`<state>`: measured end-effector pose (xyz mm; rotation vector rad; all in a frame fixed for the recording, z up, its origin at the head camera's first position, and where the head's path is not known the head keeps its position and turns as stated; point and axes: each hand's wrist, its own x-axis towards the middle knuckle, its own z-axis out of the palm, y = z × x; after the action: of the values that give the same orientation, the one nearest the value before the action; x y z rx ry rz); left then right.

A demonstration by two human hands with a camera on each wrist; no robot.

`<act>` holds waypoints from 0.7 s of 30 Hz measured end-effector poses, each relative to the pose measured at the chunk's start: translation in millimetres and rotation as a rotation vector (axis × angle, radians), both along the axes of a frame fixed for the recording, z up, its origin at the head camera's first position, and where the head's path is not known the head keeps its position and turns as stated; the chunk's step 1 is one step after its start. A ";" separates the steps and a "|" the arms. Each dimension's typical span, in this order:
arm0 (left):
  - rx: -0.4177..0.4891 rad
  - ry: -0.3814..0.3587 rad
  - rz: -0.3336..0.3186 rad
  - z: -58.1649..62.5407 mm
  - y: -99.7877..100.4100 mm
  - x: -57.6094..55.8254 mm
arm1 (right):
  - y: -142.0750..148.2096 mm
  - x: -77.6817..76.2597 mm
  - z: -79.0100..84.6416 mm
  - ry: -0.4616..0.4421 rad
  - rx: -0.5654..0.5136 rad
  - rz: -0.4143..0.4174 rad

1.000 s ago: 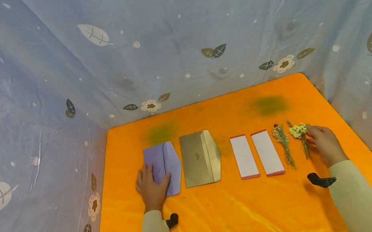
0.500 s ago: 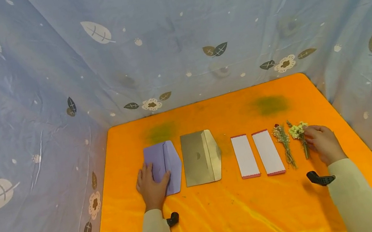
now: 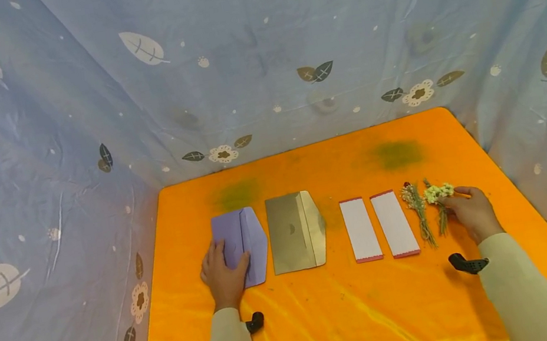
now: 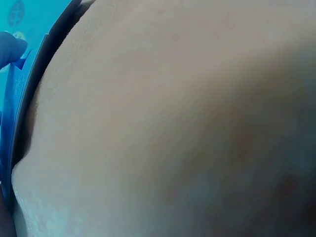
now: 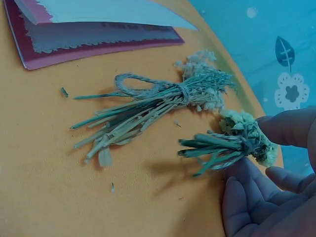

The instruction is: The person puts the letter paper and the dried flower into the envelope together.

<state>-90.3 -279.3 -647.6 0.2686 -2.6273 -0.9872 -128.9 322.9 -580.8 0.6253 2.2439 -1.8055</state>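
Right hand: thumb and fingers clamped on a small bouquet of pale-yellow dried flowers with twine-tied green stems, toward the right edge of the orange-covered table, beside a slimmer twine-tied dried posy. Left hand: thumb apart from fingers, resting on a violet paper envelope near the left edge. Step in hand, apparently: picking up the bouquet. Next move seemingly calls for a light, steady pinch, sparing the brittle blooms.

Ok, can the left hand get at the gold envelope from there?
Likely yes: the gold envelope lies uncovered, just beside the purple envelope that the left hand rests on.
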 end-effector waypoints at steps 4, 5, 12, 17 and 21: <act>-0.007 0.015 0.001 -0.6 0.8 0.1 | -0.2 -1.0 -1.5 -0.008 0.009 -0.008; -0.006 0.020 0.000 -0.2 1.0 0.2 | -0.3 -1.6 -2.5 -0.007 0.011 -0.011; 0.009 0.041 0.004 2.5 3.4 0.7 | -0.1 -2.0 -6.1 -0.003 0.034 -0.021; -0.004 0.044 0.015 3.3 4.9 0.9 | 5.3 0.6 -3.2 -0.001 0.024 -0.012; -0.018 0.036 0.033 4.9 5.9 2.2 | 10.3 2.3 0.1 -0.001 0.016 -0.008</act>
<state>-88.1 -273.4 -642.7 0.2864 -2.5892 -0.9477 -126.6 333.3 -580.7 0.6394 2.2610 -1.7923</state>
